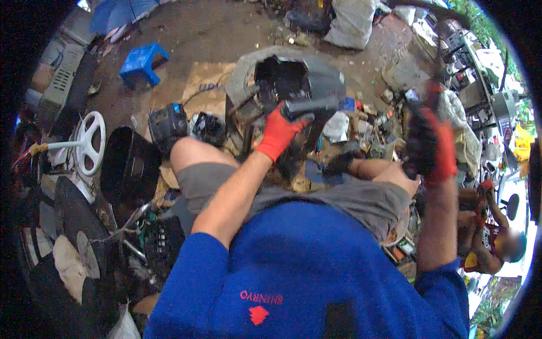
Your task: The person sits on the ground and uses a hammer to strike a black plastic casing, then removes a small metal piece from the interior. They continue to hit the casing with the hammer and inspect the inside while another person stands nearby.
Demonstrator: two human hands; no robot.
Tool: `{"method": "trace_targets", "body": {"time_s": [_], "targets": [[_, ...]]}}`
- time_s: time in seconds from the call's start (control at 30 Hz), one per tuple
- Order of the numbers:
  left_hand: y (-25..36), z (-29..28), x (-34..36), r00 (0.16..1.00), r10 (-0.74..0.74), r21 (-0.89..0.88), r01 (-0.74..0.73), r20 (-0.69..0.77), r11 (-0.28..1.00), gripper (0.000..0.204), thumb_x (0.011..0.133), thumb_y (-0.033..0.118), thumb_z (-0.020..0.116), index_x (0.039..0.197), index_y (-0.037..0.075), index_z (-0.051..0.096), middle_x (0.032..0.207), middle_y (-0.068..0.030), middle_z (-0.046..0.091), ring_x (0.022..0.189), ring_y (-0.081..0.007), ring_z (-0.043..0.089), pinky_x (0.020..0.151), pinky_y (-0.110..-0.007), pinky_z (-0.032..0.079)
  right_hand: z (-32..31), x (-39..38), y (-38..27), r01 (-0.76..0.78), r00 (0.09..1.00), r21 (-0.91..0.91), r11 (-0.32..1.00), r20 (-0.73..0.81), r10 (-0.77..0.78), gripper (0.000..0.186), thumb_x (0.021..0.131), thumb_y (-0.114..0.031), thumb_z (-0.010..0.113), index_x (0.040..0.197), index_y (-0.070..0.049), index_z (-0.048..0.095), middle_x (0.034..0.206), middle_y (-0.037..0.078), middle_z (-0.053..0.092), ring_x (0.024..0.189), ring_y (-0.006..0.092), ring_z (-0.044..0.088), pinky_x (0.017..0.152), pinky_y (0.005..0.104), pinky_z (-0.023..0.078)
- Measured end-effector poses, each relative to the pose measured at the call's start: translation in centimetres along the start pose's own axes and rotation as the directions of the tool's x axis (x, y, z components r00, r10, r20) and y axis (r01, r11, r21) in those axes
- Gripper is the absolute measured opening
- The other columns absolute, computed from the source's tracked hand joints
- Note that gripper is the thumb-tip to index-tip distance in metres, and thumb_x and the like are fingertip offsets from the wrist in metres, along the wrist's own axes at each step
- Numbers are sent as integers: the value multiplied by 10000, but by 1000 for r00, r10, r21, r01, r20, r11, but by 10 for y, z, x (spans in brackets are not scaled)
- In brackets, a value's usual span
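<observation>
My left hand (280,131), in a red and black glove, grips a dark grey elongated piece (310,105) at one end. The piece lies just over a dark appliance housing (333,82) with an open black cavity, which sits on a grey round base (243,73) between my knees. My right hand (433,135), also gloved, is raised to the right of the housing, closed around a dark tool (429,96) that is smeared by motion; I cannot make out its shape.
Around me are a blue stool (136,59), a white wheel (90,144), a black bin (127,166), a black casing (166,127), white sacks (350,22), scrap and small parts (364,133). A gloved co-worker (483,243) sits at my right, beside cluttered items.
</observation>
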State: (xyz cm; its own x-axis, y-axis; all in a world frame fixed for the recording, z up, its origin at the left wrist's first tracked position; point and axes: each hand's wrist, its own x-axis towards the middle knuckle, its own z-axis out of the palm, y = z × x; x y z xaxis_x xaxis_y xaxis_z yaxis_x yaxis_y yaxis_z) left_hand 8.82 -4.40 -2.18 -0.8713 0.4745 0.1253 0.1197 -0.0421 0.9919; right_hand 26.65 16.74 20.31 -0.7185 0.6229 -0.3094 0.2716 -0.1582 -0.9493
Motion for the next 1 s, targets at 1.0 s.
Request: {"method": "trace_targets", "body": {"time_s": [1.0], "targets": [[-18,4,1,997,78,-43,-79,-5,996,413,700,186,810,1036,30,627,968,-84,691,886,-167,646,834,-316,499,36,16,23,46,998,-296,954,-22,-55,323,819,-367,661,991,-94,643,775,-7,583,638,120,543,591,275,439]]}}
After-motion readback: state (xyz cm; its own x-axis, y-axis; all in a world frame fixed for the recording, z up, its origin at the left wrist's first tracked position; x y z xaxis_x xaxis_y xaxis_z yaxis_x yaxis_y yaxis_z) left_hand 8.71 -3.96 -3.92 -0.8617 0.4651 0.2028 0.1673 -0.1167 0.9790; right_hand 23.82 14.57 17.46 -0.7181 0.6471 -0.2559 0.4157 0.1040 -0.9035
